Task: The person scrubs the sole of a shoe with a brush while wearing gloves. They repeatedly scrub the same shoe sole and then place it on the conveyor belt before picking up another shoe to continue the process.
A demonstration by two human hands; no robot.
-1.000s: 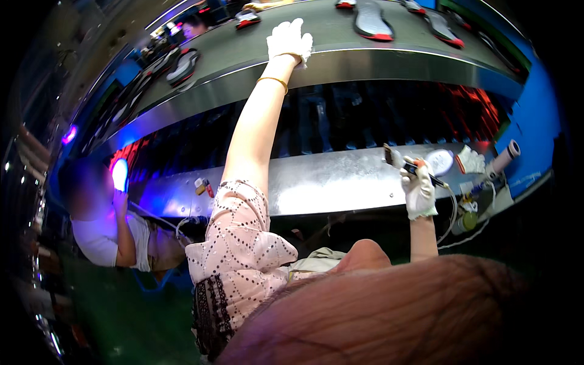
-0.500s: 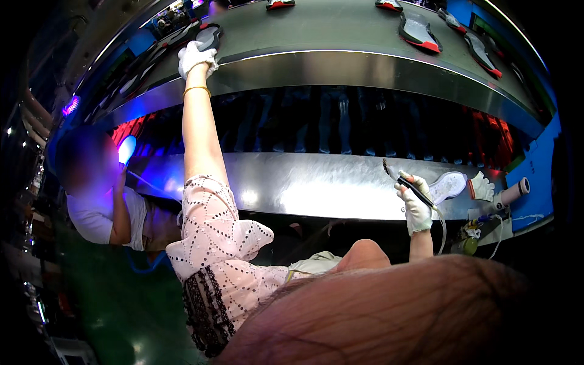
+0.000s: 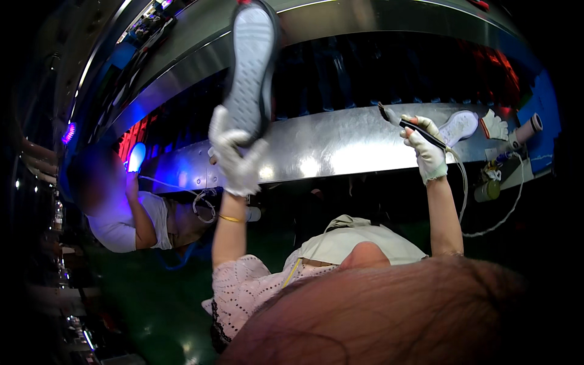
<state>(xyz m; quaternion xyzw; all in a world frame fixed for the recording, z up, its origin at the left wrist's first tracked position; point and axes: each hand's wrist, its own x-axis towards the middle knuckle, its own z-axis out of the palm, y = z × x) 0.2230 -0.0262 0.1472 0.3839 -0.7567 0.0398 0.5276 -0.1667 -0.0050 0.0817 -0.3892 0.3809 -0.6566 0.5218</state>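
Observation:
In my white-gloved left hand [image 3: 236,155] is a shoe sole [image 3: 250,67], gripped at its lower end. The sole stands nearly on end above the metal ledge, its pale grey, dimpled face toward me, with a dark rim and a bit of red at the top. My right hand [image 3: 429,155], gloved with bare fingertips, is closed round a brush [image 3: 393,117] with a black handle and dark bristles pointing left. A pale tube [image 3: 463,182] runs down from the brush's rear end. Just beyond my right hand lies a whitish sole [image 3: 460,126] on the ledge.
A shiny metal ledge [image 3: 347,149] crosses in front, with a conveyor [image 3: 194,52] beyond it. Right of the whitish sole lie a spare glove [image 3: 495,126], a tube-shaped roll [image 3: 533,125] and a small jar [image 3: 486,191]. At left a co-worker [image 3: 115,213] holds a blue-lit sole [image 3: 137,157].
My left hand has come back from the conveyor toward me, bringing a sole with it. My right hand still holds the brush. The view has shifted, with less of the belt showing.

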